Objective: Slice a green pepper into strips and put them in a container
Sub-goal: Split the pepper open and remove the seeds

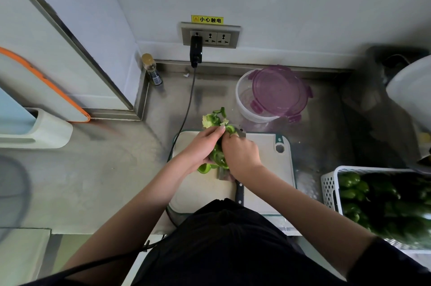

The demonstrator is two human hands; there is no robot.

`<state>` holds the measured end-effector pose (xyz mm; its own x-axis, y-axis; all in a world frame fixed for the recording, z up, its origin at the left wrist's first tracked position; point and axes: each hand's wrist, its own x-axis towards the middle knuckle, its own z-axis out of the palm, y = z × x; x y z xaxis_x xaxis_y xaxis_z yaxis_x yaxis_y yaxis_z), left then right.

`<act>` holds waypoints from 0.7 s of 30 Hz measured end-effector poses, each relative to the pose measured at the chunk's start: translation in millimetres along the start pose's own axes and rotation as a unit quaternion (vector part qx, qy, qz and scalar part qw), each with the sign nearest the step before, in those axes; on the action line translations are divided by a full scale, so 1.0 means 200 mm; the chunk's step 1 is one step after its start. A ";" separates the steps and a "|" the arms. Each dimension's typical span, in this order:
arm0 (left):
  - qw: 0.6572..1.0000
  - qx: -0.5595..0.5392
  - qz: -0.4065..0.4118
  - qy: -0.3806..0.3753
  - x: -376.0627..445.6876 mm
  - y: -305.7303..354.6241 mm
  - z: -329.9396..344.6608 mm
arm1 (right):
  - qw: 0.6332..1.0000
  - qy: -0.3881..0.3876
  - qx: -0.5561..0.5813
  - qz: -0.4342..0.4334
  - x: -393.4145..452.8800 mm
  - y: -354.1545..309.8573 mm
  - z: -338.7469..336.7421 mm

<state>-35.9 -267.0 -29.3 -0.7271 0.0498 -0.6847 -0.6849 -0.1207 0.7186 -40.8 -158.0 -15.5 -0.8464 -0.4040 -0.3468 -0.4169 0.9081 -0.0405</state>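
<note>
— Fingers point(220, 130) of the left hand point(200, 146) curl round a bunch of green pepper strips point(218, 157), see? The right hand point(241, 153) cups the same bunch from the other side.

— Where is all that?

— Middle of the frame, over the white cutting board point(263, 169) on the metal table point(105, 169). A knife point(239, 190) lies on the board under the right hand.

— And the container?

— Just above the board, right of center. The clear container point(245, 104) has its purple lid point(278, 92) resting tilted on top. More pepper scraps point(213, 119) sit just past the board's top edge.

— Anything else?

— A white basket point(328, 187) of green peppers point(352, 183), lower right.
</note>
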 end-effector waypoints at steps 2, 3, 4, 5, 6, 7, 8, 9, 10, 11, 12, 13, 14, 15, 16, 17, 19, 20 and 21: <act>1.000 -0.008 0.003 0.011 0.01 0.01 0.00 | 1.000 0.025 0.002 -0.014 0.00 0.01 -0.01; 1.000 -0.020 0.002 0.018 0.01 0.03 0.00 | 0.999 0.038 0.003 -0.019 0.00 0.02 -0.02; 0.999 -0.039 -0.004 0.026 0.02 0.04 0.00 | 0.999 0.048 0.004 -0.023 0.00 0.04 -0.02; 0.998 -0.059 -0.012 0.036 0.03 0.05 -0.01 | 0.998 0.053 0.010 -0.024 0.01 0.05 -0.02; 0.995 -0.081 -0.023 0.046 0.03 0.05 -0.03 | 0.997 0.059 0.046 -0.015 0.02 0.07 -0.01; 0.993 -0.104 -0.033 0.050 0.03 0.05 -0.05 | 0.989 0.073 0.125 0.007 0.03 0.10 -0.01; 0.990 -0.124 -0.041 0.049 0.03 0.05 -0.08 | 0.967 0.102 0.230 0.040 0.04 0.13 0.00; 0.988 -0.141 -0.048 0.048 0.03 0.05 -0.11 | 0.930 0.138 0.331 0.085 0.06 0.17 -0.01; 0.985 -0.155 -0.055 0.050 0.03 0.05 -0.13 | 0.889 0.165 0.410 0.125 0.08 0.20 -0.01; 0.982 -0.172 -0.062 0.054 0.02 0.05 -0.15 | 0.860 0.174 0.458 0.145 0.11 0.22 -0.01; 0.977 -0.193 -0.068 0.056 0.02 0.05 -0.16 | 0.852 0.170 0.475 0.143 0.15 0.24 -0.02; 0.972 -0.216 -0.074 0.054 0.01 0.05 -0.17 | 0.862 0.156 0.465 0.126 0.20 0.24 -0.03; 0.967 -0.237 -0.076 0.049 0.02 0.05 -0.17 | 0.886 0.134 0.433 0.102 0.24 0.24 -0.05; 0.963 -0.254 -0.075 0.045 0.02 0.04 -0.17 | 0.913 0.106 0.386 0.082 0.27 0.22 -0.07; 0.960 -0.266 -0.073 0.044 0.02 0.04 -0.17 | 0.932 0.090 0.345 0.068 0.29 0.21 -0.08; 0.959 -0.272 -0.071 0.043 0.02 0.03 -0.17 | 0.942 0.100 0.316 0.055 0.29 0.20 -0.09; 0.958 -0.275 -0.066 0.042 0.02 0.03 -0.17 | 0.943 0.182 0.277 -0.012 0.24 0.15 -0.12; 0.959 -0.274 -0.062 0.044 0.02 0.03 -0.17 | 0.942 0.216 0.250 -0.064 0.21 0.12 -0.12; 0.960 -0.268 -0.058 0.050 0.02 0.03 -0.16 | 0.944 0.230 0.209 -0.115 0.19 0.10 -0.11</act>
<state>-41.3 -299.9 -32.6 -0.6216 0.0016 -0.7834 -0.6182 -0.6152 0.4893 -88.2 -158.3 -8.7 -0.8442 -0.5133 0.1544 -0.5206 0.7167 -0.4640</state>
